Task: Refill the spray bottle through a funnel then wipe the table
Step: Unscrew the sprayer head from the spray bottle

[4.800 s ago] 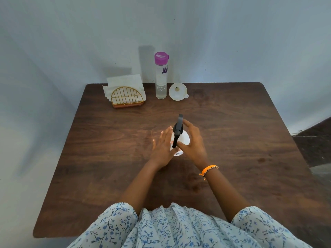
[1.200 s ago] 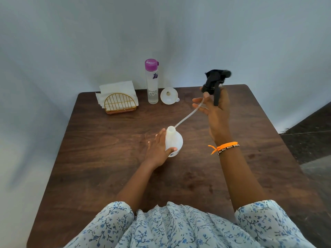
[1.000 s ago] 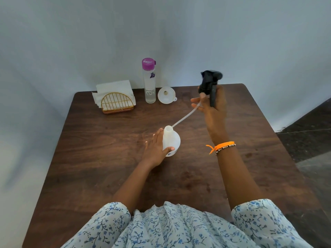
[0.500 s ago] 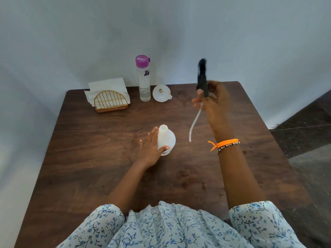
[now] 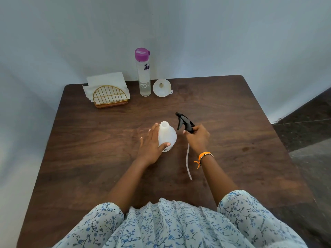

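Sprayer head [image 5: 185, 123] is out of the bottle now; a second ago I held it high, its tube just leaving the neck. My right hand [image 5: 198, 138] has brought it down near the table's [image 5: 241, 122] middle, fingers closed on its collar, dip tube [image 5: 188, 163] trailing toward me. My left hand [image 5: 151, 145] cups the spray bottle [image 5: 167, 136], loosely curled, neck open. Funnel [image 5: 162, 87] and water bottle [image 5: 143, 74] wait at the far edge, untouched. Next, I judge: set the head down, fetch the funnel.
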Available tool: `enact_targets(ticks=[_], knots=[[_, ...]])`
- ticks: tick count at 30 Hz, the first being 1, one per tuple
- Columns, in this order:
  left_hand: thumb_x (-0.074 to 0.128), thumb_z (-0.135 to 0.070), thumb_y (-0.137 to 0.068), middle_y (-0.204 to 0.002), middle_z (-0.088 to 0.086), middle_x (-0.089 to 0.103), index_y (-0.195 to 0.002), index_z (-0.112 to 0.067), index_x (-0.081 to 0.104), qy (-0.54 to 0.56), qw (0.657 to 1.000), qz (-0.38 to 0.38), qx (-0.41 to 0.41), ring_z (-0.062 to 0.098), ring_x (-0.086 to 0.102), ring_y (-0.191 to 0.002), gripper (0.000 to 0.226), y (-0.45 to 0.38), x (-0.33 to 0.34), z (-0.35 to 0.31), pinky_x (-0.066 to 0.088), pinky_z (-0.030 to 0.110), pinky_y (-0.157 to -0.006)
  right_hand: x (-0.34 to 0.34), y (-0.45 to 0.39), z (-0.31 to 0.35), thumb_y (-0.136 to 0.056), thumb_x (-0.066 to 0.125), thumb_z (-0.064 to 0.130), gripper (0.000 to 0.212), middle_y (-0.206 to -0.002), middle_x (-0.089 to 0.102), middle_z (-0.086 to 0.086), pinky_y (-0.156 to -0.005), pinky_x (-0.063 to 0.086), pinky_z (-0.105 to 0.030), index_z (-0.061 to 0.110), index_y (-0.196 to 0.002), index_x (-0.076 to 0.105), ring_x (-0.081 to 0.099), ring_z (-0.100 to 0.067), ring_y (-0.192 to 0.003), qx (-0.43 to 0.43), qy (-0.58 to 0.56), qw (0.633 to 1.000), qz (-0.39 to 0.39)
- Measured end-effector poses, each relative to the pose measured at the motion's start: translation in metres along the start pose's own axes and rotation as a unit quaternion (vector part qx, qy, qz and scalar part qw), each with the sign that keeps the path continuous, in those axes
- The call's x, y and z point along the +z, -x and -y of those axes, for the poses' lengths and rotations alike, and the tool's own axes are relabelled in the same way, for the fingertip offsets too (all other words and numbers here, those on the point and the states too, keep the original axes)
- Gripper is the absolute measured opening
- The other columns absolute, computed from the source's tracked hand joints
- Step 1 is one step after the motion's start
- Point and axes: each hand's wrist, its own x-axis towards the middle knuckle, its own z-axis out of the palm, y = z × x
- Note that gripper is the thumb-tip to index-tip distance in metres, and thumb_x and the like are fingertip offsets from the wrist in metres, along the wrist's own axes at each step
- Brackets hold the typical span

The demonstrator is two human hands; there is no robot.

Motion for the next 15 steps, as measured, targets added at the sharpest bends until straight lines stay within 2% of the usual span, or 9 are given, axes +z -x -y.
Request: enact_targets(ticks=[6, 15], knots=[[0.053, -0.045, -0.088, -0.156, -0.001, 0.009, -0.146, -0.024, 0.000, -0.005, 1.000, 0.001, -0.010, 0.025, 0.013, -0.142, 0.081, -0.001, 0.001, 0.000, 0.010, 0.055, -0.114, 0.013, -0.007, -0.014, -0.075, 0.073, 0.030, 0.034, -0.101, 0.064, -0.012, -0.072, 0.043, -0.033, 0.009, -0.094, 0.053, 0.058, -0.031, -0.096, 0.025, 0.061, 0.998, 0.013], [0.054, -0.043, -0.088, -0.156, -0.002, 0.009, -0.146, -0.025, -0.001, 0.023, 1.000, 0.010, -0.012, 0.024, 0.013, -0.142, 0.082, -0.002, 0.003, 0.001, 0.012, 0.057, -0.114, 0.016, -0.006, -0.027, -0.076, 0.070, 0.039, 0.036, -0.102, 0.063, -0.006, -0.069, 0.042, -0.032, 0.016, -0.095, 0.050, 0.058, -0.027, -0.096, 0.021, 0.103, 0.994, 0.020]])
